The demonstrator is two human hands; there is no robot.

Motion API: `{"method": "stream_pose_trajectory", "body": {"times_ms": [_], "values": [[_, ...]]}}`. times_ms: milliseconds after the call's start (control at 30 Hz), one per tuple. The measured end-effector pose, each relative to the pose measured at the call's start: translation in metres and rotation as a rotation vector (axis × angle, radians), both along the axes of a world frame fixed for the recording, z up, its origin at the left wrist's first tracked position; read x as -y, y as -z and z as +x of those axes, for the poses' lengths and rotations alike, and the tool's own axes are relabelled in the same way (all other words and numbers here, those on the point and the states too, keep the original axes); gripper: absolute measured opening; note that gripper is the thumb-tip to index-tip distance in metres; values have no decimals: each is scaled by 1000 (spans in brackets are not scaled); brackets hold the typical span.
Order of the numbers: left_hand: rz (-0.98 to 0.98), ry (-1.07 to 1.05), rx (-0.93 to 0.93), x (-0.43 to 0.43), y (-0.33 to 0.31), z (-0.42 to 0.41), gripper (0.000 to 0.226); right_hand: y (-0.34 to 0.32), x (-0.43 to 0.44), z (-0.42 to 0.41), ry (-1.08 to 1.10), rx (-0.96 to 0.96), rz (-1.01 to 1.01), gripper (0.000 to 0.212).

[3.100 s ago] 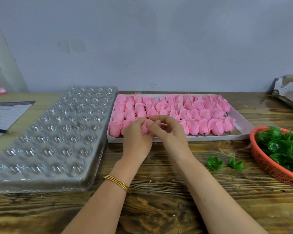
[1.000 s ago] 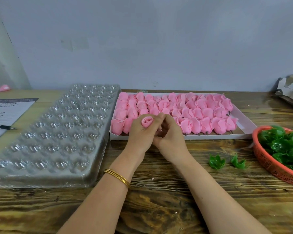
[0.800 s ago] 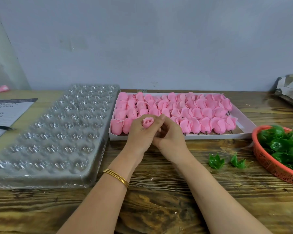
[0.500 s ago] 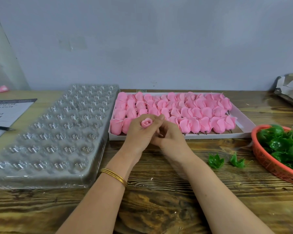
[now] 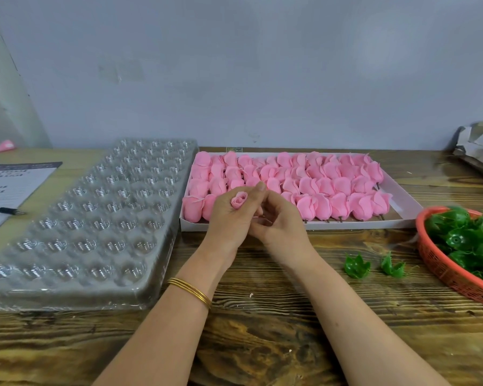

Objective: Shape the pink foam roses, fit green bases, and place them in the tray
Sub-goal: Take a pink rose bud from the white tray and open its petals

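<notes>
Rose in hand: one pink foam rose (image 5: 239, 201), bloom up, at centre, just in front of the white box (image 5: 402, 203).
Left hand (image 5: 229, 221): fingers clamped round the rose, probably to keep its petals rolled.
Right hand (image 5: 280, 225): touching the left, fingers curled inward; whether they pinch anything is hidden.
White box: packed with more roses.
Green bases (image 5: 357, 266): two lie loose at near right beside the red basket (image 5: 441, 270), probably ready for fitting.
Clear tray (image 5: 81, 218): left, no roses in it.
</notes>
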State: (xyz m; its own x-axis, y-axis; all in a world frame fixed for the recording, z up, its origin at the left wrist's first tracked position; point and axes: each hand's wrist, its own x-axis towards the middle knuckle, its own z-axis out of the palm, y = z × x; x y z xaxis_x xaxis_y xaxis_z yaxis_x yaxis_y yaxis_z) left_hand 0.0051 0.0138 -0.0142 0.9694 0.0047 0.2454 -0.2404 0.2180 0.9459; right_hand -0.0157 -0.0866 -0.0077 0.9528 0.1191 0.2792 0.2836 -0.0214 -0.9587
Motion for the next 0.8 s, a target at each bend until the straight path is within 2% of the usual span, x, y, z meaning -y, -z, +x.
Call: {"method": "stream_pose_trajectory", "body": {"times_ms": [233, 367, 533, 700, 800], "values": [[43, 13, 55, -2, 0, 2, 39, -2, 2, 1, -72, 1, -53, 25], [57, 0, 38, -4, 1, 2, 46, -2, 3, 0, -84, -5, -63, 16], [21, -43, -4, 1, 1, 4, 50, -3, 0, -1, -34, -15, -4, 34], [32, -38, 4, 1, 2, 3, 53, -1, 0, 1, 13, -1, 36, 30], [46, -14, 20, 0, -1, 0, 41, -2, 0, 1, 1, 12, 2, 30]]}}
